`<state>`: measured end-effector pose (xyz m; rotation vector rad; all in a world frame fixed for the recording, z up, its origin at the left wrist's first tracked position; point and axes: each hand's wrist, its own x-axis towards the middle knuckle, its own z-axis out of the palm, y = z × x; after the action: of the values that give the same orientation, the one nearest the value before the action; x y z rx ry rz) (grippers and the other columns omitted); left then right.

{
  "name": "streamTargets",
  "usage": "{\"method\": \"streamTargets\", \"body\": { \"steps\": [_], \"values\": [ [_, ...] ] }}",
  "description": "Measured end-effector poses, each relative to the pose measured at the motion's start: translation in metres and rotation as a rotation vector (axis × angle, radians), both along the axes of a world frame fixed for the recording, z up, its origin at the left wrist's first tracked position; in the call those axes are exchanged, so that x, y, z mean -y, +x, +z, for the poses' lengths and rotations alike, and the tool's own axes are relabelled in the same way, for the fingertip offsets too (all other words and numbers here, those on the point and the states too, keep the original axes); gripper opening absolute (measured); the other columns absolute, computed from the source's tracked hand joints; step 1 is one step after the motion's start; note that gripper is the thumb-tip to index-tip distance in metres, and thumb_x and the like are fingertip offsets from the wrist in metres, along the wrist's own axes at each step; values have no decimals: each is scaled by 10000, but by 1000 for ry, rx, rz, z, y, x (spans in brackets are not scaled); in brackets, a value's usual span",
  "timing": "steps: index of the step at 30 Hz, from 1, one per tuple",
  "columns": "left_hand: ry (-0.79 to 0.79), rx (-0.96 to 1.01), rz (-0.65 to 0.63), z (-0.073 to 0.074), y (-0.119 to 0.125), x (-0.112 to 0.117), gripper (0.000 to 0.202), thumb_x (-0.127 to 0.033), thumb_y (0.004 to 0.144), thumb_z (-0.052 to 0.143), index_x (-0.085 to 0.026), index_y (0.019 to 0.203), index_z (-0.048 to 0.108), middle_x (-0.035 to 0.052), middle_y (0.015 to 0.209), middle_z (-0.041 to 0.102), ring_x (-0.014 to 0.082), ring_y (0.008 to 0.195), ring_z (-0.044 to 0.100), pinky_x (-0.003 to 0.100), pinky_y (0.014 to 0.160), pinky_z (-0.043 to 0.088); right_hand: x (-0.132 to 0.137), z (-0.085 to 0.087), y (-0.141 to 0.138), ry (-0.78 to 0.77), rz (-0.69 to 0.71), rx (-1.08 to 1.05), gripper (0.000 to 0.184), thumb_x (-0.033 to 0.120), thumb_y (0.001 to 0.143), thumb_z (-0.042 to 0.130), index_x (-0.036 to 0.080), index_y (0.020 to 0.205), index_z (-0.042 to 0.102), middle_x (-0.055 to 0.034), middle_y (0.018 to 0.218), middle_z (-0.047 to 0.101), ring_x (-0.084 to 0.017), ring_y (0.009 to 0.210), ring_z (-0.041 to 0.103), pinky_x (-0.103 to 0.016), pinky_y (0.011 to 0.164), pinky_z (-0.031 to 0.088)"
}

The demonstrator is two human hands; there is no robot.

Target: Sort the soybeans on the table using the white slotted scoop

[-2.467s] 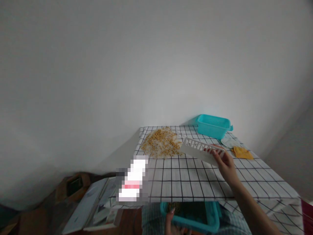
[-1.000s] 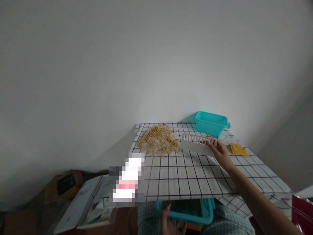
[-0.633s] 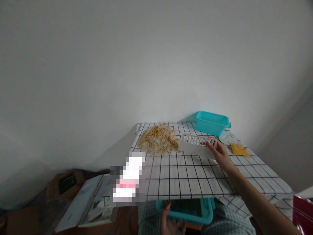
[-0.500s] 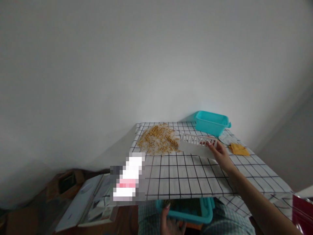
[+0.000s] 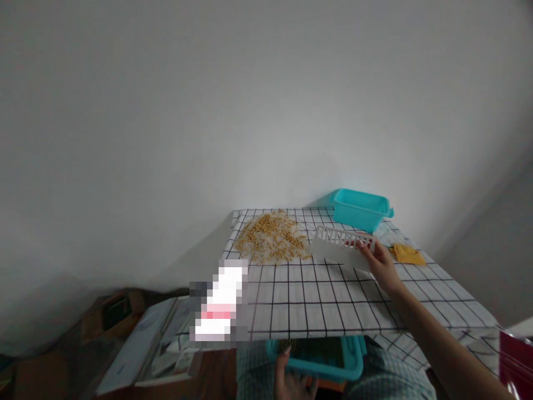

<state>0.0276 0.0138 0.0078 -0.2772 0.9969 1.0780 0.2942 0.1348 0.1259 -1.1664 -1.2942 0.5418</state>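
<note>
My right hand (image 5: pixel 383 268) is closed on one end of a white plastic piece (image 5: pixel 335 249) with a row of slots along its upper edge. It stands tilted over the checked cloth, just right of a loose heap of yellow soybean-like beans mixed with small white grains (image 5: pixel 272 239). Below the table's front edge, my left hand (image 5: pixel 291 383) grips the near rim of a teal plastic container (image 5: pixel 320 371), thumb over the top. Something dark green lies inside that container; I cannot make out what. Part of it is hidden under the table edge.
A second teal container (image 5: pixel 361 208) stands at the back right, by the wall. Near it are a clear plastic item (image 5: pixel 387 236) and a folded yellow cloth (image 5: pixel 409 254). A blurred-out object (image 5: pixel 220 303) lies at the table's left edge; boxes (image 5: pixel 166 344) stand on the floor.
My right hand has shifted slightly right with the white slotted piece, opening a small gap from the heap. My left hand and its container have stayed put.
</note>
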Motion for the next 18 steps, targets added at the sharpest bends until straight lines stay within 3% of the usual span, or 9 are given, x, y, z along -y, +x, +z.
{"method": "streamTargets", "body": {
  "steps": [7, 18],
  "values": [
    [-100, 6, 8, 7, 0, -1, 179, -383, 737, 620, -242, 827, 559, 28, 670, 660, 220, 593, 645, 361, 568, 482, 1, -4, 4, 38, -25, -2, 273, 444, 886, 577, 281, 1098, 635, -45, 1082, 680, -247, 1002, 613, -359, 841, 476],
    [-70, 24, 8, 8, 1, 0, 175, -385, 755, 602, -247, 855, 563, 44, 707, 675, 233, 619, 653, 368, 571, 485, 3, -4, 0, 25, -14, -39, 271, 452, 883, 576, 266, 1066, 646, -50, 1093, 686, -258, 1052, 603, -391, 895, 474]
  ]
}}
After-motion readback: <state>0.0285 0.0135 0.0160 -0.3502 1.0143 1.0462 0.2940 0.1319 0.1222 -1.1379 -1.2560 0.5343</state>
